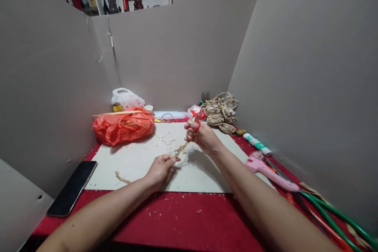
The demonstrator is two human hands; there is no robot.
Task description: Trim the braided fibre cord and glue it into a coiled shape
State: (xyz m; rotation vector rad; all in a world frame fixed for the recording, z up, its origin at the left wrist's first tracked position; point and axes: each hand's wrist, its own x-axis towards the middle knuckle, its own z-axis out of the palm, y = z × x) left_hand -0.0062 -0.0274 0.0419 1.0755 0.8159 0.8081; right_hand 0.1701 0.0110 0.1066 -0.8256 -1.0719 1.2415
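My left hand pinches the near end of a short frayed piece of jute rope above a white board. My right hand is closed round red-handled scissors, whose blades meet the rope's far end. Fibre scraps lie scattered on the board, and a loose bit of rope rests near its front left edge.
An orange plastic bag sits at the back left, a black phone on the red cloth at the left. Coiled jute rope, a glue tube, a pink glue gun and green cables line the right. Grey partitions enclose the desk.
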